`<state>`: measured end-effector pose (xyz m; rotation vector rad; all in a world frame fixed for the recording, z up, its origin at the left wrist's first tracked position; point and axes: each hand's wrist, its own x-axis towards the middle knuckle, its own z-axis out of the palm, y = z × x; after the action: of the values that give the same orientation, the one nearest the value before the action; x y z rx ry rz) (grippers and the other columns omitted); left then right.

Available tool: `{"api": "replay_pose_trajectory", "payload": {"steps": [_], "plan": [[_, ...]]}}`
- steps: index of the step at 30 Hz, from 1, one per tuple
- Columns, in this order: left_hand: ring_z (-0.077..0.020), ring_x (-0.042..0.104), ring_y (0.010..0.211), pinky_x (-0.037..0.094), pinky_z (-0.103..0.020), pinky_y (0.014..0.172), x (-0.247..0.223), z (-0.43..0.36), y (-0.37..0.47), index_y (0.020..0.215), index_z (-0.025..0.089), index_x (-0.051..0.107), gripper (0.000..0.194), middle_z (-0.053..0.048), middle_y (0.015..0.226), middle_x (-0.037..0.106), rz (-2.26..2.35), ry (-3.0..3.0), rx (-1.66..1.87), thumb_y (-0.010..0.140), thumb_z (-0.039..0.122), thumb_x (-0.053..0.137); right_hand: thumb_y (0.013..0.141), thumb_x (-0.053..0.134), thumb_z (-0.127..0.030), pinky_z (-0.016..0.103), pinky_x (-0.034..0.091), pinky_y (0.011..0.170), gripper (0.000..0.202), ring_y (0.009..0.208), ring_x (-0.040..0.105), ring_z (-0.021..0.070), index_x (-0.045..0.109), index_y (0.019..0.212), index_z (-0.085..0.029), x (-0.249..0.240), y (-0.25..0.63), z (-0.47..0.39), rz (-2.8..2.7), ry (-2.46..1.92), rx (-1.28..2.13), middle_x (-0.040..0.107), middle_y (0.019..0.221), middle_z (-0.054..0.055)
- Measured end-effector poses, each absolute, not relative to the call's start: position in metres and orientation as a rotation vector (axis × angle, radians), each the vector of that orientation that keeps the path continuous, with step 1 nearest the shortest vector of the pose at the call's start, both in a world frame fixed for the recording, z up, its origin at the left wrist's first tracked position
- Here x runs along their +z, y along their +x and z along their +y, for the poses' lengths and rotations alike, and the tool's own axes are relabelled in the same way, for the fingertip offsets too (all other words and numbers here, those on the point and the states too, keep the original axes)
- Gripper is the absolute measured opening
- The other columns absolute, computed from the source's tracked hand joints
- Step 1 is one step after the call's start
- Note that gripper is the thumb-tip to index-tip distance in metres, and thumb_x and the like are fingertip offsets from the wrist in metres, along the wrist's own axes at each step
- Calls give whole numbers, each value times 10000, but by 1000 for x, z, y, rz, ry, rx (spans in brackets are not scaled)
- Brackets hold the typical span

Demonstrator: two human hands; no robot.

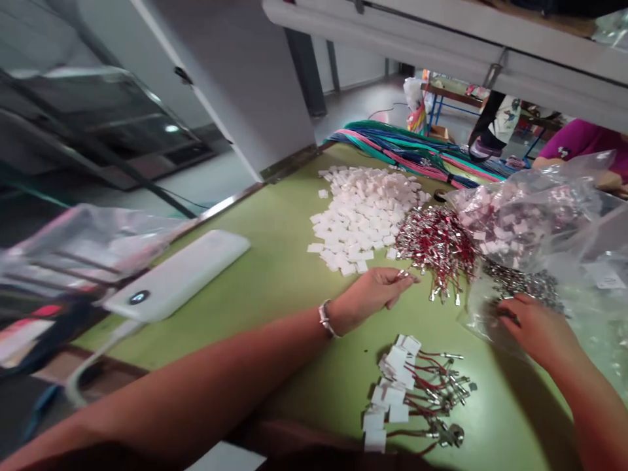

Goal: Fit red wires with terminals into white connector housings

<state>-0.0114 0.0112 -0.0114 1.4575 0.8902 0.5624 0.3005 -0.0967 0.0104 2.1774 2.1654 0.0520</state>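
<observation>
1. The left hand is above the pale-green smooth tabletop, its fingers pinching a small silvery metal piece whose exact form is too small to make out.
2. The right hand has its fingers curled at the near edge of a heap of grey metal fittings on clear plastic, at its eleven o'clock; whether they grasp one, I cannot tell.
3. At the left hand's two o'clock, just beside it, is a tangled pile of short red wires with silver metal ends.
4. At its twelve o'clock spreads a heap of flat white plastic squares.
5. At its five o'clock lie red wires with white square pieces and silver ends, overlapping in a column.
6. At its nine o'clock, well apart, rests a white oblong device with a round dark emblem.
</observation>
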Motion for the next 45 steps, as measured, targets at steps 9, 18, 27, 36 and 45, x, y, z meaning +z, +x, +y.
{"api": "replay_pose_trajectory", "payload": {"steps": [9, 18, 27, 36, 45], "plan": [[-56, 361, 514, 295, -212, 489, -10, 10, -12, 627, 134, 607, 428, -48, 782, 686, 881, 1388, 567, 826, 512, 607, 848, 457, -338, 317, 385, 473, 198, 521, 608, 221, 632, 824, -250, -7, 301, -91, 2370, 2335, 240, 682, 697, 51], [-75, 364, 492, 286, -241, 491, -5, 0, -11, 668, 154, 637, 353, 21, 564, 538, 838, 1548, 490, 849, 451, 578, 871, 521, -372, 236, 455, 482, 207, 525, 580, 147, 646, 824, -215, 15, 187, -81, 2784, 2602, -834, 639, 626, -5], [-73, 367, 480, 307, -245, 501, -4, -1, -11, 584, 164, 563, 390, 19, 539, 523, 775, 1564, 488, 868, 430, 533, 879, 544, -338, 216, 426, 416, 176, 400, 527, 114, 656, 845, -207, 1, 173, -78, 2817, 2498, -1096, 565, 520, -47], [-62, 400, 473, 326, -216, 487, -5, 3, -10, 594, 156, 556, 341, 25, 542, 543, 814, 1623, 434, 863, 365, 533, 883, 539, -323, 205, 427, 424, 190, 402, 532, 108, 673, 833, -199, -4, 174, -75, 2850, 2513, -1082, 550, 496, -49], [-64, 403, 474, 335, -212, 489, -4, 4, -10, 603, 150, 561, 318, 30, 537, 527, 805, 1646, 387, 858, 337, 527, 884, 542, -370, 210, 420, 415, 216, 397, 525, 105, 664, 871, -192, -8, 181, -76, 2675, 2555, -1399, 575, 543, -35]]}}
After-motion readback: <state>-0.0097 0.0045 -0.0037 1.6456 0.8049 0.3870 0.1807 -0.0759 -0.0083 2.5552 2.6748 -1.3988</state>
